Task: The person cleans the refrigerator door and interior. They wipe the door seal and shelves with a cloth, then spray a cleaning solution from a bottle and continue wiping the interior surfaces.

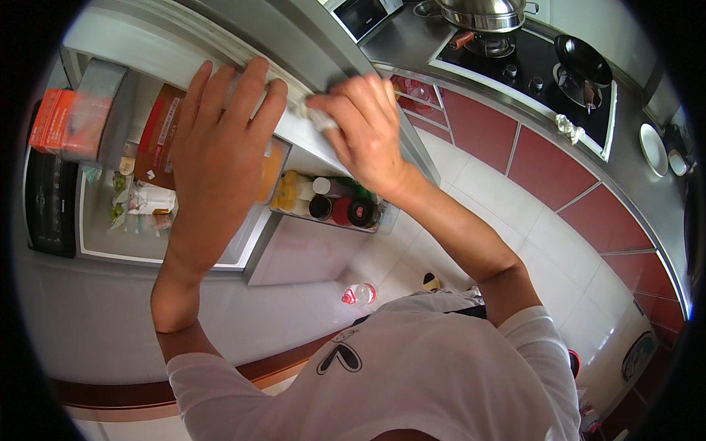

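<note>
Before me a refrigerator door (309, 38) stands swung out. My left hand (218, 138) is spread, its fingertips against the inner edge of the door by the pale gasket (248, 55). In my right hand (369, 129) a crumpled white cloth (320, 118) is pinched between thumb and fingers, touching the door's inner rim beside the gasket. Below the hands, a clear door bin (353, 227) holds several bottles and jars. Further left are an orange box (52, 121) and a brown carton (157, 135), the carton partly hidden by my left hand.
A black gas hob (529, 60) at upper right carries a steel steamer pot (482, 16) and a black wok (584, 58). Another crumpled white cloth (568, 129) lies at its front edge. On the tiled floor is a clear plastic bottle (361, 295). Red cabinets (551, 157) line the counter.
</note>
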Motion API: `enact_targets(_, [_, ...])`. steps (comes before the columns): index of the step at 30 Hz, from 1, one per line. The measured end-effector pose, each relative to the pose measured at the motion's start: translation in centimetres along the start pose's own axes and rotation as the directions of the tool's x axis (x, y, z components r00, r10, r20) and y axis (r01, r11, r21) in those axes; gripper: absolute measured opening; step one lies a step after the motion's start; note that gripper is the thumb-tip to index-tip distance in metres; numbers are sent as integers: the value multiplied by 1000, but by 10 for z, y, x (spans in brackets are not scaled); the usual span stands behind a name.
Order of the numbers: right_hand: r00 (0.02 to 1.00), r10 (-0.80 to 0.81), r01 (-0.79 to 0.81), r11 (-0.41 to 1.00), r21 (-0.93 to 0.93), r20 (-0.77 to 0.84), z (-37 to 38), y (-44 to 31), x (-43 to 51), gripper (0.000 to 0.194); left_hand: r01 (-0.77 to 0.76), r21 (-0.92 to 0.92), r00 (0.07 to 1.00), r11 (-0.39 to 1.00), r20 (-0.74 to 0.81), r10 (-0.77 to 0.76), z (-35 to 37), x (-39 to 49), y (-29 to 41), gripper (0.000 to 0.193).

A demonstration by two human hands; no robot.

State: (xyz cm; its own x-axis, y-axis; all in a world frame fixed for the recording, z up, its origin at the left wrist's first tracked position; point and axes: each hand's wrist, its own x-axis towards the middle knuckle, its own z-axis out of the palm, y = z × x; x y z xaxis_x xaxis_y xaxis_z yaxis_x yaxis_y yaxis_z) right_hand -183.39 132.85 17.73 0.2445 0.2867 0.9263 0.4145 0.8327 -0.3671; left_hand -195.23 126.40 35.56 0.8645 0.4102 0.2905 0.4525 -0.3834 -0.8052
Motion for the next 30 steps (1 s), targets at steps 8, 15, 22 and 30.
enact_targets(8, [993,-69,75,995,58,-95,-20,-6,5,33,86,-9,995,996,-39,-86,1,-1,-1,35])
enact_targets(15, [948,-162,179,983,39,-273,30,-14,70,34,135,-36,988,990,-72,-137,-3,-1,-9,31])
enact_targets(22, [922,-245,256,967,-3,-300,9,-10,73,35,119,-142,992,983,-17,-123,-13,9,-14,20])
enact_targets(30, [961,-129,144,988,48,-245,4,-11,77,39,179,-135,984,975,20,-178,-23,2,-26,20])
